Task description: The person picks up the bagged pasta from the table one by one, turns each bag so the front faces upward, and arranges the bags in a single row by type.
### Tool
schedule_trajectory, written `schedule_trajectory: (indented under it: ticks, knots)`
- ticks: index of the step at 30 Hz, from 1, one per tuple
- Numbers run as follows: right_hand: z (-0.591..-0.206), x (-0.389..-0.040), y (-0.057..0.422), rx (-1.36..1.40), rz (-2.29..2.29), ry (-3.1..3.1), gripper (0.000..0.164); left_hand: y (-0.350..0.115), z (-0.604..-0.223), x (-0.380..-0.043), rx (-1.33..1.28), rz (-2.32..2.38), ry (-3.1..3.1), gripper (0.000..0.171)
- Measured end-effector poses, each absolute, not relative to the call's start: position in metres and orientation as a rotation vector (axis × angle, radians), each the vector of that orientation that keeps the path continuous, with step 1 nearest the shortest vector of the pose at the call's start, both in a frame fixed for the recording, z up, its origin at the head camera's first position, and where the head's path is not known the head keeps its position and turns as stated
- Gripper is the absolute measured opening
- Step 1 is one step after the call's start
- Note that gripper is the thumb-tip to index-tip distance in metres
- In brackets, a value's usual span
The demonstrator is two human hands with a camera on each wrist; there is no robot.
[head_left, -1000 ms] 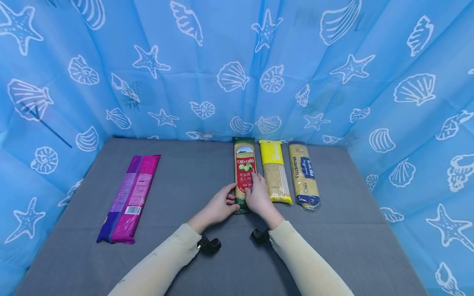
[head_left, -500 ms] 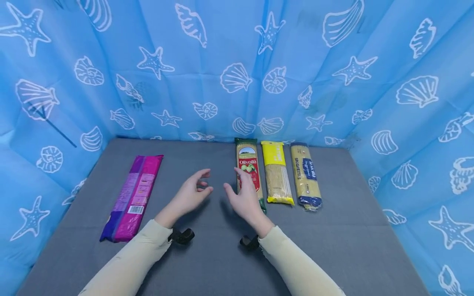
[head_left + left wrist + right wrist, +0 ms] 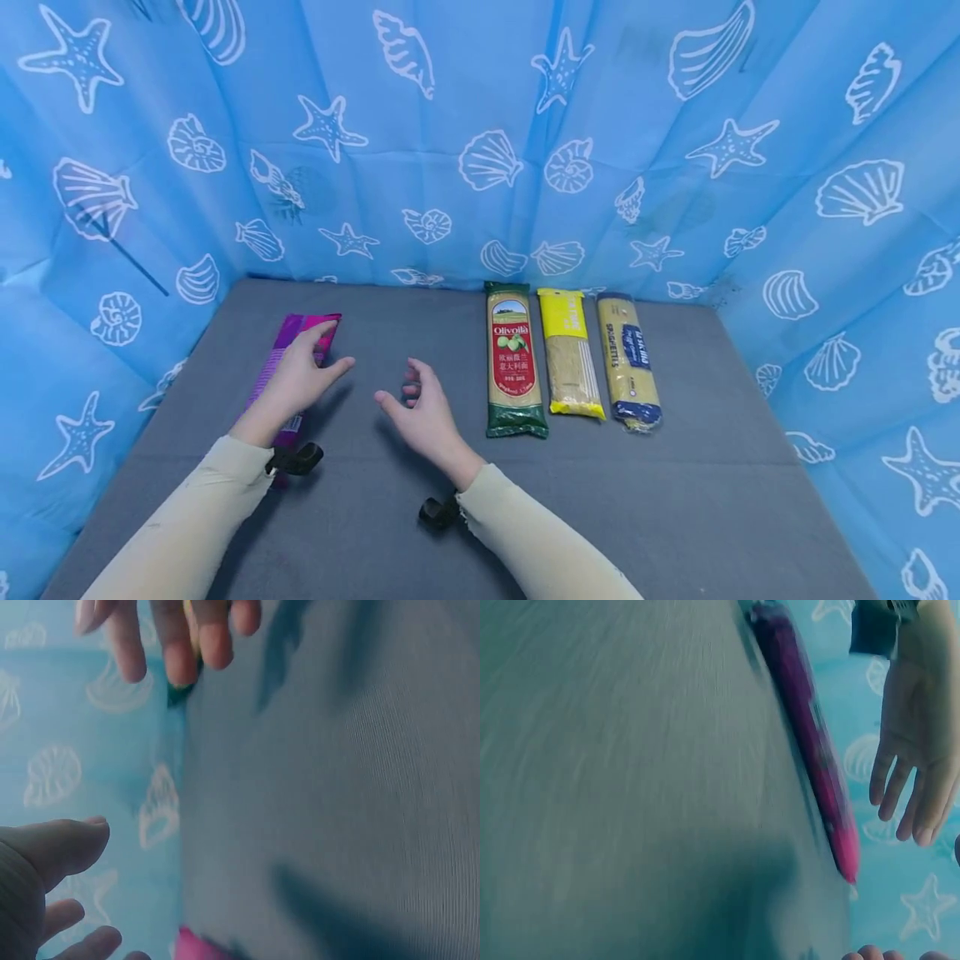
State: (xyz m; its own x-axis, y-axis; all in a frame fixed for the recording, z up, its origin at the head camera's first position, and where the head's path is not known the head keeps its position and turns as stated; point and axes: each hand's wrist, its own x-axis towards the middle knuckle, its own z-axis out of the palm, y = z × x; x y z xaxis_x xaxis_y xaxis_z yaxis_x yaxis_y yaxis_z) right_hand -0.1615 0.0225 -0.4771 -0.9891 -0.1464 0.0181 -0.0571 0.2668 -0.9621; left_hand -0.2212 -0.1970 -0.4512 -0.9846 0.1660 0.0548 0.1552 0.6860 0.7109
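Observation:
My left hand [image 3: 303,367] hovers over a pink and purple packet [image 3: 327,333] at the left of the table, its thumb spread from the fingers. Much of that packet is hidden beneath the hand and wrist; more of its length shows as a long pink packet [image 3: 806,727] in the right wrist view. My right hand [image 3: 427,412] is over the middle of the table, fingers loosely bent, holding nothing. To its right lies the green-ended Olivoilà spaghetti packet [image 3: 513,358], flat and untouched by either hand.
Beside the Olivoilà packet lie a yellow pasta packet [image 3: 572,354] and a blue-ended spaghetti packet [image 3: 630,362], in a loose row. The grey cloth-covered table [image 3: 600,517] ends at a blue curtain [image 3: 435,100] with white shells and starfish.
Both hands have let go of the Olivoilà packet and moved left. It now lies straighter beside the yellow packet. My left hand has come over the pink packet.

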Motion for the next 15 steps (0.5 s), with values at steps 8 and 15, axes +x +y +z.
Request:
schedule_trajectory:
  ticks: [8,15]
  knots:
    - [-0.484,-0.156,-0.023,-0.171,-1.797,2.371,0.076,-0.23,-0.453,-0.227,0.116,1.054,2.915,0.081]
    - [-0.484,-0.149,-0.047,-0.207,-1.709,2.338,0.08,-0.25,-0.463,-0.232,0.041,0.893,2.884,0.081]
